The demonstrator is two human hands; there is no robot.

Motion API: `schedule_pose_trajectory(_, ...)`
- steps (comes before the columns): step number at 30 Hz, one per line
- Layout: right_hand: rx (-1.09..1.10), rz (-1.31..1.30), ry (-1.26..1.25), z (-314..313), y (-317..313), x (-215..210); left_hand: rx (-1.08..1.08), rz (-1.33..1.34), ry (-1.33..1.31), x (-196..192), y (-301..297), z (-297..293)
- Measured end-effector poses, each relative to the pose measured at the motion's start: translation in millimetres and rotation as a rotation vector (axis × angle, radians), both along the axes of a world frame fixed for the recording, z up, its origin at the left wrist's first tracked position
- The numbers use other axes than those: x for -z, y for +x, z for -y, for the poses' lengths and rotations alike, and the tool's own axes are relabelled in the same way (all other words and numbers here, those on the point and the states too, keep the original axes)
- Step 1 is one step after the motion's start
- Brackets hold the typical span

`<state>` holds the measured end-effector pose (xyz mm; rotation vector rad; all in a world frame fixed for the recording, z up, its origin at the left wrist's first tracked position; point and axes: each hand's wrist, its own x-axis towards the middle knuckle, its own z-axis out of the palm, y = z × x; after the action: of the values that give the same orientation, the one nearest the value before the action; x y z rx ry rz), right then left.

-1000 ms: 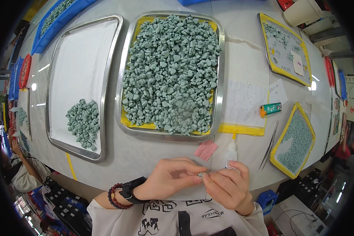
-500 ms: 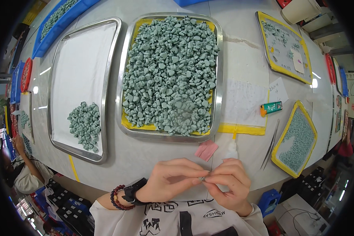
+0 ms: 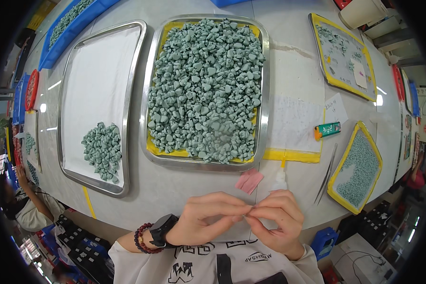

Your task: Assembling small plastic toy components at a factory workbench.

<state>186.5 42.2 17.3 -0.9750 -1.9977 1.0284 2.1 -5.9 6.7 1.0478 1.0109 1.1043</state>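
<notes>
My left hand [image 3: 213, 215] and my right hand [image 3: 277, 217] meet at the fingertips close to my body, both in a pinch. Between them is a tiny grey-green piece, almost wholly covered by the fingers. Just beyond the hands lie a pink cloth scrap [image 3: 249, 181] and a small white bottle [image 3: 279, 180] with a yellow tip. Farther off, a metal tray [image 3: 206, 164] is heaped with grey-green pieces [image 3: 206, 90] of several shapes. At left a white-lined metal tray [image 3: 102, 61] holds a smaller pile of green pieces [image 3: 102, 149] in its near corner.
Right of the big tray are a paper sheet [image 3: 293, 123], a green and orange lighter [image 3: 327, 130] and tweezers [image 3: 326, 174]. Yellow-edged trays with small green parts lie at near right [image 3: 377, 173] and far right [image 3: 315, 21]. A blue bin [image 3: 45, 59] stands far left; a co-worker's arm [image 3: 35, 201] shows at left.
My hands stay pinched together, with only slight finger shifts. The tiny piece between them shows less than before.
</notes>
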Motion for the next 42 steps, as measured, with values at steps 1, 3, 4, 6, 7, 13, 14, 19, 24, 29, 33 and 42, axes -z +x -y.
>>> schedule_pose_trajectory(1,0.010,0.003,-0.008,0,0,0,-0.010,-0.007,0.006,1,1,0)
schedule_pose_trajectory(3,-0.004,0.006,0.006,-1,-1,-2,-0.030,-0.022,0.021,3,3,1)
schedule_pose_trajectory(4,-0.017,0.011,0.019,-1,-1,-3,-0.030,-0.023,0.021,4,3,2)
schedule_pose_trajectory(6,-0.030,0.014,0.032,-2,-2,-3,-0.047,0.008,0.038,7,3,4)
schedule_pose_trajectory(7,-0.021,0.013,0.030,-2,-3,-2,-0.054,0.024,0.048,7,3,4)
schedule_pose_trajectory(13,-0.043,-0.003,0.025,-3,6,-7,0.016,0.255,-0.142,5,2,0)
schedule_pose_trajectory(14,-0.041,-0.001,0.026,-3,8,-9,0.039,0.375,-0.216,4,2,-1)
schedule_pose_trajectory(19,0.118,-0.016,-0.047,1,28,-6,0.052,0.621,-0.384,0,0,-3)
schedule_pose_trajectory(24,0.119,0.679,0.169,-19,45,-16,0.104,0.675,-0.390,3,-7,0)
schedule_pose_trajectory(29,-0.077,0.776,0.211,-16,36,4,-0.107,-0.403,0.180,-11,-29,-3)
schedule_pose_trajectory(33,0.005,0.448,0.163,-14,49,6,-0.705,-1.178,0.197,-12,-100,21)
schedule_pose_trajectory(42,0.109,-0.196,0.303,-16,37,6,-0.214,-1.422,0.465,-21,-59,-51)
